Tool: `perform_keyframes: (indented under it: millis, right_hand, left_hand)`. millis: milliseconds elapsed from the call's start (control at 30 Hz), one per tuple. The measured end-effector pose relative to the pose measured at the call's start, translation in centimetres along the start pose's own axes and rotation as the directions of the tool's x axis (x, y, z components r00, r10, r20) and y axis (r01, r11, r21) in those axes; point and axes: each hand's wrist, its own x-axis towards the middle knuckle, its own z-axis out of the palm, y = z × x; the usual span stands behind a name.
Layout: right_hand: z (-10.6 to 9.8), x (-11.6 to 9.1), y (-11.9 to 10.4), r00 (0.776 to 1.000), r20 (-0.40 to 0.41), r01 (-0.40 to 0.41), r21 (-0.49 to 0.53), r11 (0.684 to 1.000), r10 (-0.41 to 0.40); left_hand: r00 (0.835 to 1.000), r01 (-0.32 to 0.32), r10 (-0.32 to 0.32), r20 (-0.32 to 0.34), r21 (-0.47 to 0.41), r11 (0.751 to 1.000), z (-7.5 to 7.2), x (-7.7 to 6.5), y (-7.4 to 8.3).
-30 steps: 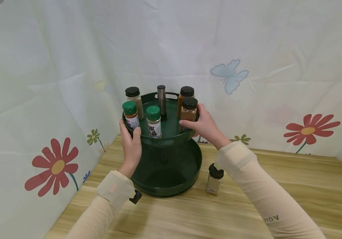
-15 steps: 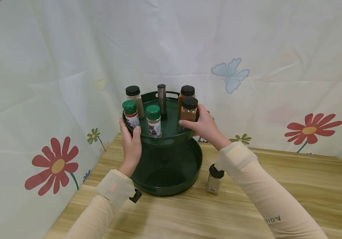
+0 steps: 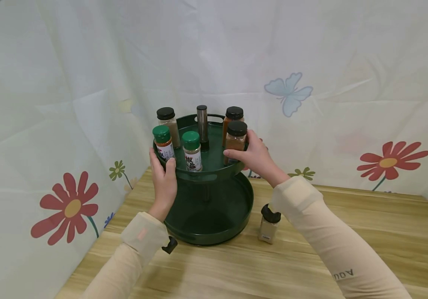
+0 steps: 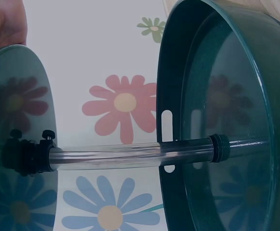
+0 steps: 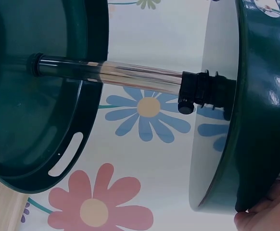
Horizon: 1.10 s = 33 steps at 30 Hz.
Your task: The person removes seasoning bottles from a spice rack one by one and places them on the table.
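Observation:
A dark green two-tier turntable rack stands on the table. My left hand holds the left front rim of its upper tray, thumb overlapping a green-capped spice jar. On the right side, my right hand grips the same tray, its thumb lying across a black-capped jar of brown spice. In the right wrist view, my fingertips reach the wall's lower edge. Another green-capped jar stands between the hands. Two more black-capped jars, one pale and one orange-brown, stand farther back.
The lower tray sits beneath, joined by a shiny metal post. A black-capped spice jar stands on the wooden table, right of the rack and close to my right sleeve. A flower-printed curtain hangs behind.
Both hands stay at the upper tray's sides. The tray and its jars look almost unmoved, apart from a very slight shift of the whole view.

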Motion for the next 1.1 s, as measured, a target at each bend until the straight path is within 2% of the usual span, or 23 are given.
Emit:
perform_keyframes:
  millis: [300,733,1100]
  right_hand:
    - [-0.05,0.03,0.18,1.000,-0.013,0.016,0.041,0.999,-0.015]
    - [-0.04,-0.06,-0.04,1.000,-0.024,0.001,0.187,0.982,0.003]
    - [0.20,-0.21,-0.20,0.997,-0.064,0.049,0.216,0.975,-0.036]
  left_hand:
    - [1.000,-0.007,0.007,-0.004,-0.005,1.000,0.05,-0.03,0.17]
    - [1.000,-0.017,0.017,-0.007,-0.011,1.000,0.11,-0.03,-0.03]
    - [1.000,-0.017,0.017,-0.013,-0.010,1.000,0.21,-0.02,0.01]
